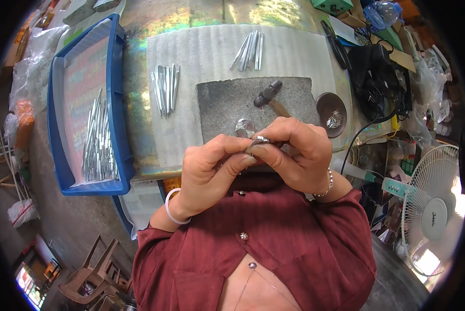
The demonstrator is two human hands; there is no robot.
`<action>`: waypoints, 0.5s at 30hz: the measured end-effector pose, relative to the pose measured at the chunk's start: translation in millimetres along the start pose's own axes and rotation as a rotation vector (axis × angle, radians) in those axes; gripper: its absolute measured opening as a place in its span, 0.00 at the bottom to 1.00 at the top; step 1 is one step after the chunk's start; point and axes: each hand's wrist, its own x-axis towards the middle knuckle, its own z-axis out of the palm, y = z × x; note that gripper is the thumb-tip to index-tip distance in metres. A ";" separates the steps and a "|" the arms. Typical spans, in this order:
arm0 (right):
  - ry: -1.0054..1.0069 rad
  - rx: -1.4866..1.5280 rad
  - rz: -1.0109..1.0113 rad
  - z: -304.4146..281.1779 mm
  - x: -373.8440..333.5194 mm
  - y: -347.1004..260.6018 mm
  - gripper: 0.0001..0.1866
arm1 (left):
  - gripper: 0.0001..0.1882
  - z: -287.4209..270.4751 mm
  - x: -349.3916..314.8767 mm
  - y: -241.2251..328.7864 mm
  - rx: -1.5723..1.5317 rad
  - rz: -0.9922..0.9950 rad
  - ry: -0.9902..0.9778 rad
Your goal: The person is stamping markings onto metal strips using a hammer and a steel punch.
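Note:
In front of my chest, my left hand (214, 160) and my right hand (297, 147) meet, thumbs and forefingers pinched together. Between their fingertips is a small dark-and-shiny metal piece (261, 140), mostly covered by the fingers. Just beyond them, a crumpled silvery lump (244, 127) rests on a grey stone slab (222, 101). A hammer (268, 95) with a dark head and wooden handle lies on the slab, its handle running behind my right hand. Right of the slab, a round brown dish (323, 106) holds silvery scraps (335, 120).
On a white foam sheet (201, 52) lie two bundles of flat silver strips, one at left (165, 90) and one at the back (250, 51). A blue tray (119, 78) at left holds many more strips (98, 145). A fan (433, 215) stands at right, beside cluttered bags and cables.

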 end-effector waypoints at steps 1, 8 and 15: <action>0.001 0.002 -0.010 -0.4 0.5 0.9 0.07 | 0.08 0.4 0.3 -1.6 -0.001 -0.006 -0.001; -0.064 -0.005 -0.015 -2.2 -3.3 4.7 0.07 | 0.06 0.4 -1.6 2.0 0.004 -0.090 -0.019; -0.098 0.652 0.700 -1.9 6.2 24.9 0.09 | 0.07 -4.3 14.5 4.3 -0.179 -0.478 -0.078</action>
